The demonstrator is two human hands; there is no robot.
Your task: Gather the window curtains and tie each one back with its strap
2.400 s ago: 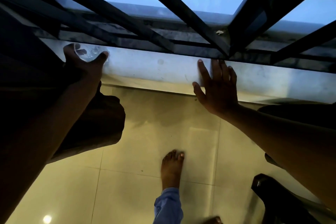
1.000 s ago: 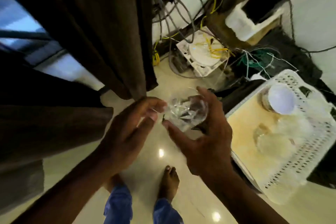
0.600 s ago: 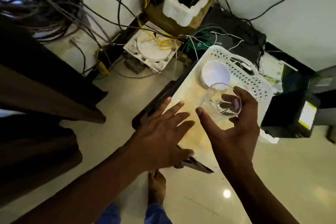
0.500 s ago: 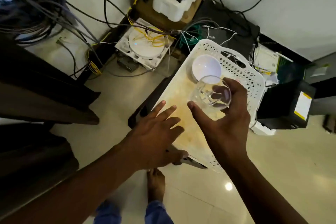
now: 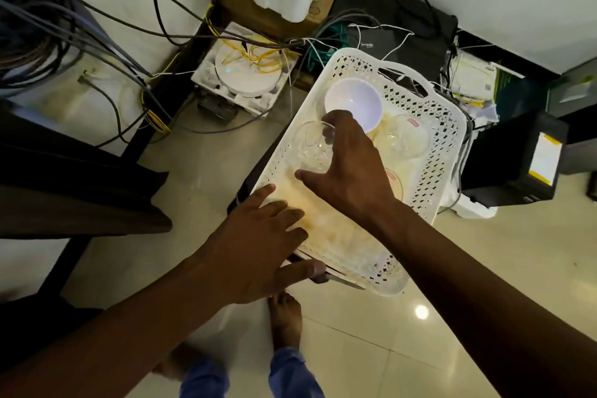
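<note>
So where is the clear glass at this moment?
In the head view the clear glass is held by the right hand inside the white basket, just below-left of the white bowl.

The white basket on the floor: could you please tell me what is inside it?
Inside the white basket are a white bowl, a clear bowl and the clear glass gripped by the right hand. The hand partly covers another clear dish.
</note>
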